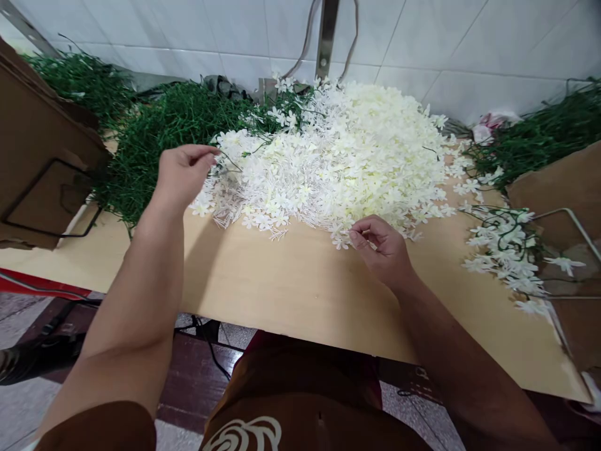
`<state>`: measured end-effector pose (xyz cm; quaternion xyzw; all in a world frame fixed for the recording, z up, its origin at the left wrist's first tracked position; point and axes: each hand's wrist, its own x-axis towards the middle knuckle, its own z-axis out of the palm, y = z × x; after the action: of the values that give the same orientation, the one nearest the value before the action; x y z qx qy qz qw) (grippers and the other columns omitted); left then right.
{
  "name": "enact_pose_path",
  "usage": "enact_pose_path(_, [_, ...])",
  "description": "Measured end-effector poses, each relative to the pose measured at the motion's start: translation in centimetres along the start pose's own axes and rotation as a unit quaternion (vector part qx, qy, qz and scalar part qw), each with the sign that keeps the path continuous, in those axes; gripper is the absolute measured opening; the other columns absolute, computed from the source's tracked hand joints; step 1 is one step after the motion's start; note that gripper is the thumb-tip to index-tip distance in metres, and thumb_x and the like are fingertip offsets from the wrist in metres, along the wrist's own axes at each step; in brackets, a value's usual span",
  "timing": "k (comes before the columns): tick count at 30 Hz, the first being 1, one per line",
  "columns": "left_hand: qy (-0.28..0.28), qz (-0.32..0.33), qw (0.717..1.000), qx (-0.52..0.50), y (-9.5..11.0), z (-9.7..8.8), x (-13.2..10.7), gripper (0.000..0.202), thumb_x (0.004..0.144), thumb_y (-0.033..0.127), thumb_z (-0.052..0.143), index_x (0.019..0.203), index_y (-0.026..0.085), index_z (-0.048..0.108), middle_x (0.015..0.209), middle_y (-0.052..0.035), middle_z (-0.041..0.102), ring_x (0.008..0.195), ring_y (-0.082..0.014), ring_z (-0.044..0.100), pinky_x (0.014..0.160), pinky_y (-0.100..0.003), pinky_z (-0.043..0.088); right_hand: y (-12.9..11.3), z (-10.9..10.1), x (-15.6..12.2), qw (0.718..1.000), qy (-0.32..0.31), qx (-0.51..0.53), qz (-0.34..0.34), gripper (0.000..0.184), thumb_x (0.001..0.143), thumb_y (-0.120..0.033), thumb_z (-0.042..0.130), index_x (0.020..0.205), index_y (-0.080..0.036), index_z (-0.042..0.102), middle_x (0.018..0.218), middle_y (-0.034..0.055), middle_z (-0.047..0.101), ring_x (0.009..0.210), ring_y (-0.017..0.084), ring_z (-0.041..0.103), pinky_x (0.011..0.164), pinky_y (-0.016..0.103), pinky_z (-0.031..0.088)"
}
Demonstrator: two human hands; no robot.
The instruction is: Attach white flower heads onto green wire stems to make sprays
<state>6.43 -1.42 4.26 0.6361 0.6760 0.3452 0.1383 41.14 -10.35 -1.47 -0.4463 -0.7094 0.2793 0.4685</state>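
- The left hand (181, 175) is closed to a narrow fingertip pinch, holding a thin, dark-green, wiry stem (230, 161) by one end; the rest slants away over the white pile.
- The right hand (382, 250) is curled, thumb and forefinger drawn close together at a small white star-shaped artificial flower (340, 240) on the pile's near edge; I cannot tell whether the flower is caught between the fingertips.
- The stem should be very light and springy, probably plastic, easiest to take near an end between thumb and forefinger.
- The flower looks light, soft and easily creased; its narrow base would be a safer hold than the petals, and neighbouring pieces may cling to it.
- Just beyond the hands, a broad heap of white and cream artificial flowers (389, 144) covers the middle of the pale wooden table (291, 275).
- Left of that heap, touching it, lies a tangled mound of dark-green artificial stems (159, 131).
- Near the right side, a loose cluster of white flowers on green stems (509, 247) lies beside a brown cardboard box (563, 188).
- Another brown cardboard box (42, 138) stands at the left, and a white tiled wall (422, 37) backs everything.
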Motion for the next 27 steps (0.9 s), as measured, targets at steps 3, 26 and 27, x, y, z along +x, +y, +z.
enact_pose_path(3, [-0.084,0.005,0.987,-0.139,3.3,2.7,-2.7,0.029,0.081,0.027,0.058,0.101,0.013,0.074,0.086,-0.0058,0.071,0.078,-0.0159,0.059,0.076,-0.03,0.049,-0.2,0.1,-0.1,1.0,-0.003,0.026,0.016,0.011,0.085,-0.027,0.061,0.075,-0.022,0.058,0.076,0.0017,0.06,0.071,0.014,0.059,0.061,0.028,0.053])
enact_pose_path(26, [-0.125,0.036,0.983,0.13,4.5,7.1,-5.4,0.013,0.079,0.029,0.057,0.084,0.02,0.064,0.085,-0.0061,0.068,0.077,-0.0224,0.061,0.073,-0.035,0.045,-0.1,1.6,-0.4,0.998,0.005,0.062,0.032,0.009,0.079,-0.022,0.061,0.071,-0.02,0.058,0.075,0.0019,0.063,0.07,0.013,0.06,0.063,0.028,0.053])
enact_pose_path(27, [-0.123,0.02,0.987,0.106,4.8,7.0,-5.3,0.011,0.077,0.029,0.058,0.082,0.02,0.062,0.081,-0.005,0.068,0.073,-0.0208,0.06,0.071,-0.034,0.044,0.0,1.7,-0.4,0.998,0.004,0.061,0.027,0.009,0.079,-0.022,0.061,0.072,-0.02,0.058,0.076,0.0021,0.064,0.071,0.013,0.061,0.063,0.028,0.053])
